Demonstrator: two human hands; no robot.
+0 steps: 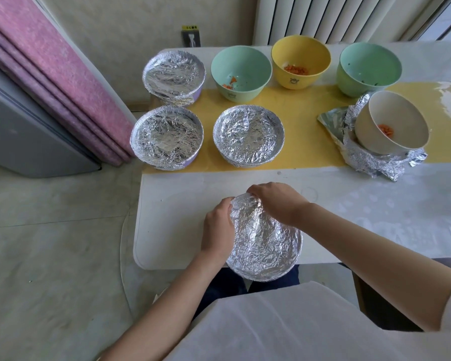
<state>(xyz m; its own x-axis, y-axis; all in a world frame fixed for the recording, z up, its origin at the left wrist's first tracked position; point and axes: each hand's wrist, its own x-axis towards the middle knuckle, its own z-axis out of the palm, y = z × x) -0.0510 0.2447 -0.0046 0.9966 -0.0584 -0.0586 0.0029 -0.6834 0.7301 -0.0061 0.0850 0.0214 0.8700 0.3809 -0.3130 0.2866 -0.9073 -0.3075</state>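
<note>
A bowl covered with crinkled aluminium foil (pixel 264 246) sits at the near edge of the white table (pixel 172 209), tilted toward me. My left hand (pixel 218 227) grips its left rim over the foil. My right hand (pixel 276 204) reaches across the far rim, fingers curled and pinching the foil there. The bowl under the foil is hidden.
Three foil-covered bowls (pixel 167 136) (pixel 249 135) (pixel 174 75) stand at the left. Behind are a green bowl (pixel 241 71), a yellow bowl (pixel 301 61) and another green bowl (pixel 367 69). A cream bowl (pixel 391 123) lies tilted on loose foil (pixel 370 160) at right.
</note>
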